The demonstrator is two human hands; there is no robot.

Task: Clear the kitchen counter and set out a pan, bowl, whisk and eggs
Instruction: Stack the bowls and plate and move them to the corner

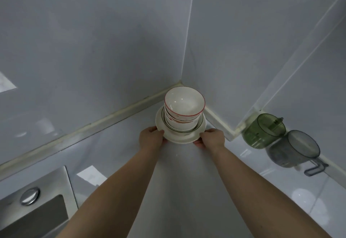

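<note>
Both hands, left (151, 136) and right (212, 138), grip plate (179, 138) under stacked bowls (184, 104); no readable writing.

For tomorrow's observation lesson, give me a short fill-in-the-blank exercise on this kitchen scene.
1. The top bowl has a ____ rim.
2. The left hand and right hand grip the ____ under the bowls.
3. The stack sits in the ____ of the counter.
4. Beside the grey cup is a ____ cup.

Answers: red; plate; corner; green
</note>
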